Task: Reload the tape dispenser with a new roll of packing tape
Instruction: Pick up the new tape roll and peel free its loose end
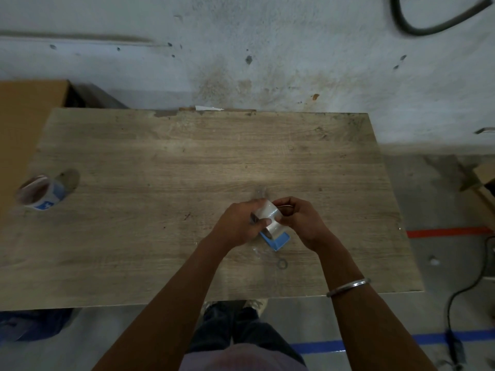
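A clear roll of packing tape [269, 219] sits in the blue tape dispenser [278, 241], held just above the wooden table [160, 170] near its front middle. My left hand [238, 226] grips the roll and dispenser from the left, thumb lying across the roll's side. My right hand [300, 220] holds the right side, fingers curled at the roll's top edge. Most of the dispenser is hidden by both hands.
Another tape roll with a blue and white core [40, 192] stands at the table's left edge. A cardboard box [24, 116] stands beyond the left side. Cables [466, 287] run on the floor at the right, a wall behind.
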`<control>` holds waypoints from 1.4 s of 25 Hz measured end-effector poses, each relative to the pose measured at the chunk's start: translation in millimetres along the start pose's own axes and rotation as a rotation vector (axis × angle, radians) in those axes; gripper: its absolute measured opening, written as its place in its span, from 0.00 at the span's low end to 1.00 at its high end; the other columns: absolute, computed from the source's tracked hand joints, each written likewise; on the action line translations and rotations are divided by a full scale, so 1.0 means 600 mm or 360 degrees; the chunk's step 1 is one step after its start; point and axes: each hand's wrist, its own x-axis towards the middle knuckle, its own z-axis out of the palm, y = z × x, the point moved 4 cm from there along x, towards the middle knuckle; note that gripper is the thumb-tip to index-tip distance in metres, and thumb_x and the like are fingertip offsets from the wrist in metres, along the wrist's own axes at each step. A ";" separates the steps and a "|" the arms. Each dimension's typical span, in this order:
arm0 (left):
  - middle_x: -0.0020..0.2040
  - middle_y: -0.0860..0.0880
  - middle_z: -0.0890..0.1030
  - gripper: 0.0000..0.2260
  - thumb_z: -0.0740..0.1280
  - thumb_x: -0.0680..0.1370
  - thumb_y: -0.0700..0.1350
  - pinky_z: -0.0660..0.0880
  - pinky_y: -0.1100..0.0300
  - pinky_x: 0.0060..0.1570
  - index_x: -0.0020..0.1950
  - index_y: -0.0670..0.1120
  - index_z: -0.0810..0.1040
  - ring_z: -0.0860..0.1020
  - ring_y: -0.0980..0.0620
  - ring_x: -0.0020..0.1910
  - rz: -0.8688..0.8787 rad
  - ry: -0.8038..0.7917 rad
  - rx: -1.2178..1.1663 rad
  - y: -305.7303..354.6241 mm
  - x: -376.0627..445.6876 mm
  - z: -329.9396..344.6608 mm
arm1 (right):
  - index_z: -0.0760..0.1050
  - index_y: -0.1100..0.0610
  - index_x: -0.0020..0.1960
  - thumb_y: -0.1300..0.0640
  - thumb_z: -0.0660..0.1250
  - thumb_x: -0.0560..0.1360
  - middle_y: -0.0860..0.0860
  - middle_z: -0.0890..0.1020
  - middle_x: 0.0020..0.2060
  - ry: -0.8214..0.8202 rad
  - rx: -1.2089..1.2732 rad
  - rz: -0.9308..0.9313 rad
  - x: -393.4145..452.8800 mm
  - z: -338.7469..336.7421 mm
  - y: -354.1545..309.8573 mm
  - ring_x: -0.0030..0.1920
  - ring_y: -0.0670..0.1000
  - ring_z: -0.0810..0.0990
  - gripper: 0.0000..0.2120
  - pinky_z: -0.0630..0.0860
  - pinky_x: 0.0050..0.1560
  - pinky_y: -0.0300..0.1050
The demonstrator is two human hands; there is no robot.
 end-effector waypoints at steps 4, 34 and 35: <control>0.62 0.47 0.81 0.21 0.68 0.79 0.45 0.75 0.54 0.58 0.71 0.47 0.73 0.80 0.50 0.58 0.0127 0.0002 0.0072 -0.009 0.002 -0.003 | 0.78 0.61 0.55 0.73 0.66 0.72 0.59 0.85 0.49 0.0014 0.0003 0.0015 0.001 0.000 -0.002 0.51 0.58 0.84 0.14 0.79 0.53 0.53; 0.58 0.42 0.81 0.17 0.71 0.71 0.38 0.81 0.54 0.41 0.60 0.40 0.78 0.82 0.45 0.50 0.0970 -0.0017 0.0845 -0.022 -0.016 -0.008 | 0.81 0.59 0.57 0.70 0.67 0.74 0.51 0.85 0.49 0.0026 -0.0024 -0.0026 0.018 -0.007 -0.006 0.49 0.46 0.84 0.14 0.80 0.50 0.43; 0.59 0.42 0.80 0.17 0.70 0.72 0.38 0.81 0.53 0.41 0.61 0.40 0.78 0.82 0.45 0.51 0.0957 -0.0014 0.0870 -0.023 -0.014 -0.008 | 0.81 0.59 0.57 0.70 0.67 0.74 0.51 0.85 0.50 0.0037 -0.0013 -0.0035 0.020 -0.008 -0.004 0.50 0.47 0.84 0.14 0.80 0.52 0.44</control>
